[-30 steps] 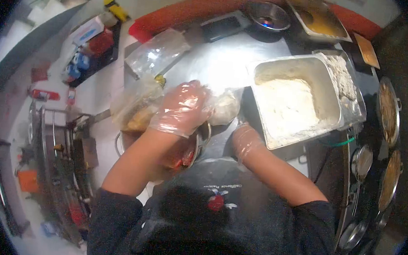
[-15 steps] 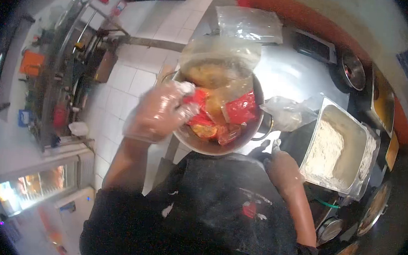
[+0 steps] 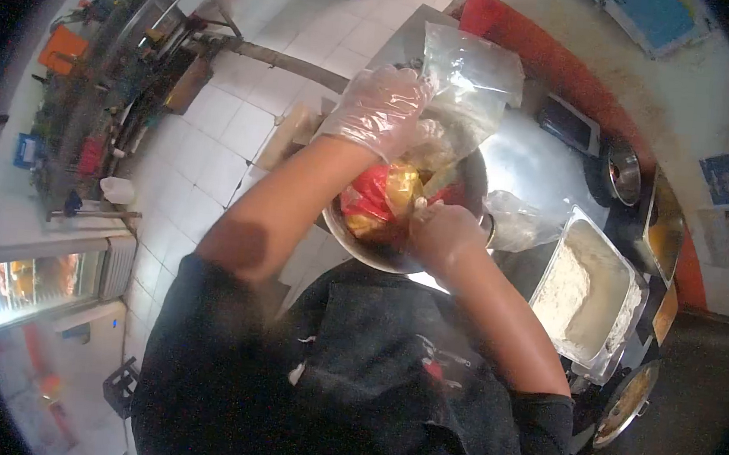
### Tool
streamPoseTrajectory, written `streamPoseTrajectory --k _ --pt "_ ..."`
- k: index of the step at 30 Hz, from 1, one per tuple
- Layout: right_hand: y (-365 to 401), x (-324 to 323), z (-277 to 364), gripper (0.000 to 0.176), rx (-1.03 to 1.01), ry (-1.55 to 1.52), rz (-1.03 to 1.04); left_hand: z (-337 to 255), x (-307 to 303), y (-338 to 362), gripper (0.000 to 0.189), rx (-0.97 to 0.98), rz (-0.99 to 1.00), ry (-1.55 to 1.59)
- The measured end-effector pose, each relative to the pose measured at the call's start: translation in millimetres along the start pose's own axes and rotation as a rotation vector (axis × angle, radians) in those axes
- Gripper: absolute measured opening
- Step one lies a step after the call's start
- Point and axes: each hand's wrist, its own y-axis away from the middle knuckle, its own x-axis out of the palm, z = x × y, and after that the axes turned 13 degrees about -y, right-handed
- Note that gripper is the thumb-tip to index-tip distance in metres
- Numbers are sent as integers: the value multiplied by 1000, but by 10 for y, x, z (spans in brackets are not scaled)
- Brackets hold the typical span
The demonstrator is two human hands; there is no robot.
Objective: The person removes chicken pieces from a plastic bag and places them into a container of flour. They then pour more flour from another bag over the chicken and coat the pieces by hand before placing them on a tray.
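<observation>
Beyond the right hand (image 3: 443,241), a bare stretch of desk (image 3: 533,169) leaves room to pass. A clear bag (image 3: 517,222) and tub (image 3: 602,292) obstruct its right; the pot (image 3: 476,175) hems it in, and plastic (image 3: 478,64) crowds the left hand (image 3: 381,108).

The gloved left hand (image 3: 382,108) reaches farther forward, its back turned up, fingertips hidden; the gloved right hand (image 3: 443,238) is nearer the torso (image 3: 371,349), fingers curled. Both forearms (image 3: 293,204) angle inward.

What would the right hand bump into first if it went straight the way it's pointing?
The right hand would probably meet the yellowish packet first, though the picture doesn't show clearly how far below the fingertips it lies.
</observation>
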Motion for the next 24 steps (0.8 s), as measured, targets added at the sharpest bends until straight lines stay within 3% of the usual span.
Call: streamPoseTrajectory --k 1,5,7,8,10,11,13,15,17,20,23,24 --pt "-10 -126 24 36 -10 5 31 -14 89 -24 46 6 -83 -46" --pt "186 -354 62 26 -64 -29 38 11 59 4 37 125 -24 12" --pt "176 130 -136 18 -314 -30 -414 45 115 51 38 112 -20 138" --pt "480 155 -124 15 -446 -247 -651 88 187 52 38 100 -15 203" --pt "1082 -65 -89 14 -353 -460 -695 142 281 8 35 82 -61 338" --pt "1275 -113 -134 16 -132 -460 -496 152 198 -21 35 62 -31 387" --pt "1368 322 -404 22 61 -457 -508 193 45 -52 30 23 3 615" --pt "1403 528 -498 24 156 -516 -417 156 -243 -58 26 52 -34 610" --pt "1384 760 -585 25 207 -479 -369 30 -675 59 19 11 -46 624" --pt "1144 1112 -771 24 183 -317 -401 170 -1017 201 16 236 -277 385" --pt "932 1404 -922 26 133 -246 -500 135 -1505 369 16 -20 -354 917" --pt "912 1468 -946 29 131 -213 -529 137 -1624 407 16 -90 -317 903"
